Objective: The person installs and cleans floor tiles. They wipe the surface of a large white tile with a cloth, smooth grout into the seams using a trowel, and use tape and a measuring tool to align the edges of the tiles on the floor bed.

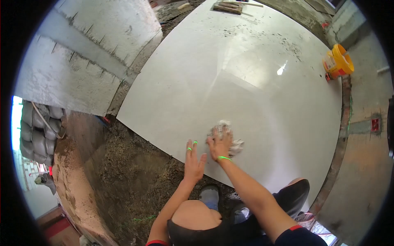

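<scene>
My right hand (220, 143) presses a crumpled off-white rag (236, 146) onto a large pale floor tile (266, 110), its fingers spread over the cloth. To the left of it, my left hand (194, 164) is held over the tile's near-left edge with fingers stretched out and nothing in them; whether it touches the tile I cannot tell. Green light streaks fall across the fingers of my left hand and my right wrist. My bent bare knee and a shoe show below the hands.
A yellow bucket (337, 61) stands at the right edge, wooden pieces (226, 8) lie at the far edge, and specks of debris dot the far tile. Rough mortar ground (123, 172) borders the near left. Concrete walls (82, 61) flank both sides, with stacked sacks (41, 127) at far left.
</scene>
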